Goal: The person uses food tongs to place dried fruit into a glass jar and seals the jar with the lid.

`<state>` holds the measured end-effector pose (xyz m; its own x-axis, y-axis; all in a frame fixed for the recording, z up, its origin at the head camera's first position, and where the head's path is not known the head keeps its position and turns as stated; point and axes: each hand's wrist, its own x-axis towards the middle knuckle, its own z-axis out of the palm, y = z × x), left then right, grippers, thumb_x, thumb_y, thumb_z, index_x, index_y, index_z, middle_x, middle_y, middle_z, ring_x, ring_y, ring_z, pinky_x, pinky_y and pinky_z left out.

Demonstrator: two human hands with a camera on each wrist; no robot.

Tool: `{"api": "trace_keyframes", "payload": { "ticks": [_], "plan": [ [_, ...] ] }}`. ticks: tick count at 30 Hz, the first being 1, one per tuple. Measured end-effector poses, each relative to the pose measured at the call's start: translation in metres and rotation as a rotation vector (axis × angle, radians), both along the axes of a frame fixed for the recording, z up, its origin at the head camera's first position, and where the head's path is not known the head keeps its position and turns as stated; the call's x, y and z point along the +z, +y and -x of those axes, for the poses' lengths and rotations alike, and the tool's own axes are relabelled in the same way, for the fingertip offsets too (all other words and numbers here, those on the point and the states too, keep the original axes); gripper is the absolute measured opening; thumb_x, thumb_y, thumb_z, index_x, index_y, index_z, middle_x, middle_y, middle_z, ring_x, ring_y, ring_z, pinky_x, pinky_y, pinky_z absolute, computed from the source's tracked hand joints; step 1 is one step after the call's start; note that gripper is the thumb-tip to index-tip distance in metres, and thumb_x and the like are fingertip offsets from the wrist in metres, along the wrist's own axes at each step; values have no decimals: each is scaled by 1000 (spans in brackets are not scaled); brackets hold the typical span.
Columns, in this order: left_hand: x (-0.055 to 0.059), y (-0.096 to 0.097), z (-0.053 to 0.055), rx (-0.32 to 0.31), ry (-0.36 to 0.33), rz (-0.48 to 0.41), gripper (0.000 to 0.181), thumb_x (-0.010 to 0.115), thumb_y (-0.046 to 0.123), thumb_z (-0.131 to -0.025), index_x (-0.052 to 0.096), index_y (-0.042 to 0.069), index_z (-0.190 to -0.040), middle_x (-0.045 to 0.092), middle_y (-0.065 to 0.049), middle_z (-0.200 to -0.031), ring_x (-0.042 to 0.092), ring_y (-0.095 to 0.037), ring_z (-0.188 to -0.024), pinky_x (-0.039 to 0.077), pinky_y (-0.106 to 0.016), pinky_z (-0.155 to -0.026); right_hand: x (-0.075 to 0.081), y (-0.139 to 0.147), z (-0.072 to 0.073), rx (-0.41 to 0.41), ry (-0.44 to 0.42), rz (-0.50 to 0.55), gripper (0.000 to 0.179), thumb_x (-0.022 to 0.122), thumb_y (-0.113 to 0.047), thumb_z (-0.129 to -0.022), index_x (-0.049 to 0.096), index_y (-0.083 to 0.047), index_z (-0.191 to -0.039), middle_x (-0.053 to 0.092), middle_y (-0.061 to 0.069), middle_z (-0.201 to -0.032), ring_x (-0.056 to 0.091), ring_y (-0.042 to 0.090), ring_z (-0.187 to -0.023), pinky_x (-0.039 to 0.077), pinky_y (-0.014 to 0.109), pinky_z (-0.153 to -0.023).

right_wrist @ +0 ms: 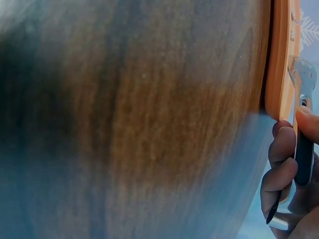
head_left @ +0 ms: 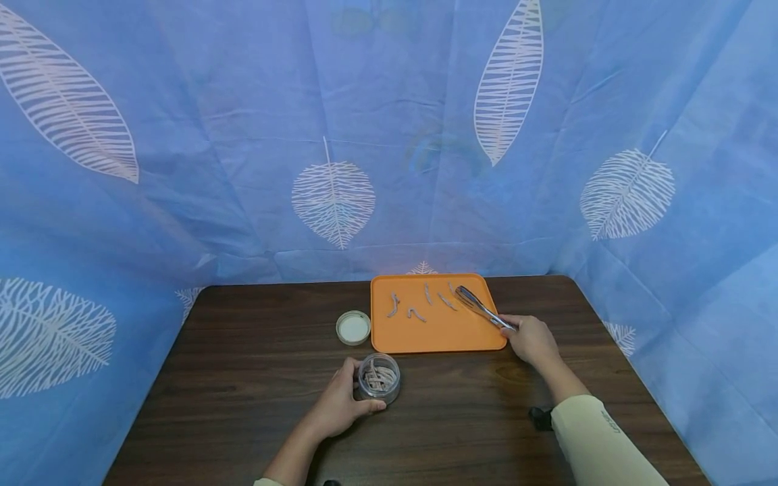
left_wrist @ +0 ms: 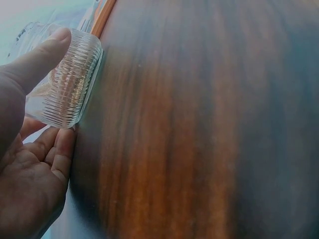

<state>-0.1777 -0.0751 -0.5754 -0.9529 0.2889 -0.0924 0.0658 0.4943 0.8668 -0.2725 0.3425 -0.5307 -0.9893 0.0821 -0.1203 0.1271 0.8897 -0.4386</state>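
Note:
My left hand (head_left: 340, 403) grips a clear glass jar (head_left: 394, 391) on the table, thumb on the near side and fingers round the far side. Inside the jar lie thin, pale, worm-like strips (head_left: 378, 378). In the left wrist view the jar's ribbed wall (left_wrist: 75, 84) shows between thumb and fingers. My right hand (head_left: 531, 341) holds metal tongs (head_left: 486, 312) by the handle at the right edge of an orange tray (head_left: 437, 337). The tongs' head reaches over the tray, close to one of several grey, twisted strips (head_left: 447, 301) scattered there. Dark handle grips (right_wrist: 304, 159) show in the right wrist view.
A round jar lid (head_left: 353, 328) lies on the dark wooden table (head_left: 255, 385), left of the tray and behind the jar. The tray reaches the table's back edge. A blue curtain (head_left: 401, 202) with white leaf prints hangs behind and at both sides.

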Motion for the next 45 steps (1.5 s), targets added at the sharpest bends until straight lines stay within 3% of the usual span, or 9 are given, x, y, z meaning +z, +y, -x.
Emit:
{"api": "trace_keyframes", "payload": {
  "ticks": [7,11,18,26,45],
  "plan": [
    [0,0,-1,2,-3,19,72,95,40,-85,49,10,-133,61,-14,-133,62,-35,-129,54,-56,-106,-1,2,-3,22,34,-16,42,63,-24,-111,65,-9,-150,72,26,-137,60,22,-73,38,33,-64],
    [1,0,-2,0,-9,14,73,94,40,-85,49,9,-133,60,-14,-134,62,-36,-129,54,-57,-107,-3,6,-4,31,23,24,43,62,-25,-111,63,-8,-151,73,27,-135,55,22,-68,37,33,-63],
    [0,0,-3,6,-30,26,74,95,42,-85,48,10,-133,60,-14,-133,60,-36,-130,54,-58,-107,-9,15,-4,-8,-75,211,44,61,-22,-112,60,-6,-154,79,12,-98,62,19,-65,44,31,-55],
    [0,0,-1,10,-8,22,73,94,40,-85,48,10,-132,60,-16,-134,61,-38,-130,55,-57,-107,-6,20,-6,-46,-98,337,43,59,-19,-113,59,-5,-155,79,15,-109,66,21,-72,48,31,-57],
    [0,2,-1,10,-13,21,73,95,37,-86,48,8,-134,58,-18,-136,60,-41,-132,55,-57,-108,2,25,-22,-31,-77,325,45,59,-19,-113,58,-3,-155,79,18,-108,62,19,-68,45,30,-55]
  ]
}}
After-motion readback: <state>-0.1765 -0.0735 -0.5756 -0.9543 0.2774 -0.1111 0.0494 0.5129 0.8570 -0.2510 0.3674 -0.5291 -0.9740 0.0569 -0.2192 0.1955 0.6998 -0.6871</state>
